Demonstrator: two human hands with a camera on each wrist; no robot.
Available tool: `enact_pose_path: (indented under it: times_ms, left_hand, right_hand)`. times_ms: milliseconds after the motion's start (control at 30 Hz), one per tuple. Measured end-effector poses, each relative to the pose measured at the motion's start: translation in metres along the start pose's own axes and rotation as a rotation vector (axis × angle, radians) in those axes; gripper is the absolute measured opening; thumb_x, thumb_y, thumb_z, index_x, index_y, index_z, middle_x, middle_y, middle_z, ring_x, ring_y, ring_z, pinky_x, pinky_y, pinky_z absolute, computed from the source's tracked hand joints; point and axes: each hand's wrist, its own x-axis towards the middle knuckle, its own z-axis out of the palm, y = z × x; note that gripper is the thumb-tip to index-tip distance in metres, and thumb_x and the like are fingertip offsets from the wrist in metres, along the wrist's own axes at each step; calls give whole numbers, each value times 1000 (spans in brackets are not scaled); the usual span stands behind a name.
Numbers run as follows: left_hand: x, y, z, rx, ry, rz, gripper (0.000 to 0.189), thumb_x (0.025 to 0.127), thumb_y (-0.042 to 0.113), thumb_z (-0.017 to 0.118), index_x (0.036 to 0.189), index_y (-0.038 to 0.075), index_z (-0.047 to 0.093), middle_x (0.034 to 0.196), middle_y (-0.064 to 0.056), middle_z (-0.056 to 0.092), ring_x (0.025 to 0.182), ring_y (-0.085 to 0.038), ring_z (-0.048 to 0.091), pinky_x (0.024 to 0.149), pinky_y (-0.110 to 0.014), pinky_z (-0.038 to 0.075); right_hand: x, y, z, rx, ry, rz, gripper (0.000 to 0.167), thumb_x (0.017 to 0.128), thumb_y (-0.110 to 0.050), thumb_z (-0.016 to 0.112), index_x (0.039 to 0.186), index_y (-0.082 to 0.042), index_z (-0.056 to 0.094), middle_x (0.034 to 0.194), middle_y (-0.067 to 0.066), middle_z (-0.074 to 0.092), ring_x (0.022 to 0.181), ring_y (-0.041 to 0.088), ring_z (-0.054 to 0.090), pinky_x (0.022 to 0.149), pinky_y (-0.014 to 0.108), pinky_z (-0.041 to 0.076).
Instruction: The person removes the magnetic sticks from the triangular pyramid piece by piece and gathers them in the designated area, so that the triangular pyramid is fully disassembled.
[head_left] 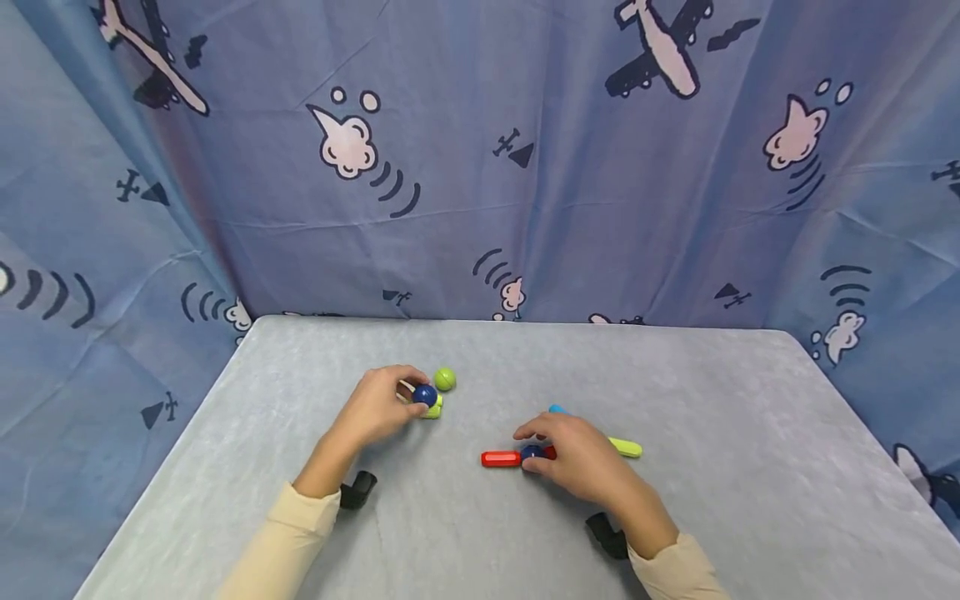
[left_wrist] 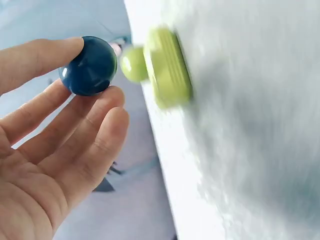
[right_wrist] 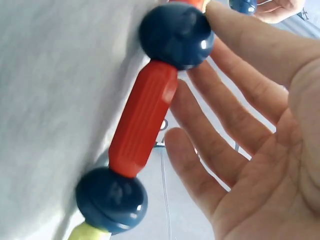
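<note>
My left hand pinches a dark blue ball between thumb and fingers, raised off the table in the left wrist view. Behind that ball, a lime-green ball and ridged lime-green piece are on the table. My right hand is over a second dark blue ball, thumb at its edge and fingers loosely extended beside it. A red rod links this ball to another blue ball, with a yellow-green rod beyond. Another red rod points left.
A light blue piece shows behind my right hand. The grey table runs back to a blue curtain printed with planes. Black wrist devices sit by both forearms.
</note>
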Motion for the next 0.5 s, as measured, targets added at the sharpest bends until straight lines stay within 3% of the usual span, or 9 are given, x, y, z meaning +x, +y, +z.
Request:
enact_pose_path:
  times_ms: [133,267,500]
  left_hand:
    - [15,-11,-7,9,-19,-66,29,84,10,78,112,10,72,104,-7,74,91,-18,69,78,-35,55]
    - [28,-19,-7,20,-39,-118,29,85,11,77,114,11,71,108,-8,73,96,-20,69,80,-37,55]
    - [48,-24,-6,47,-61,-133,31,85,12,77,116,9,70,114,-12,71,102,-26,68,88,-42,54]
  right_hand:
    - [-1,5,-3,-28,-12,-46,35,77,-21,86,110,-20,74,106,-8,71,98,12,64,88,38,53]
    - [-2,8,-3,-43,-39,-84,37,76,-22,86,111,-19,75,108,-7,72,103,15,65,95,42,52]
    - [-2,11,-1,-27,-63,-70,38,77,-22,86,113,-18,74,109,-5,71,105,15,65,96,42,52]
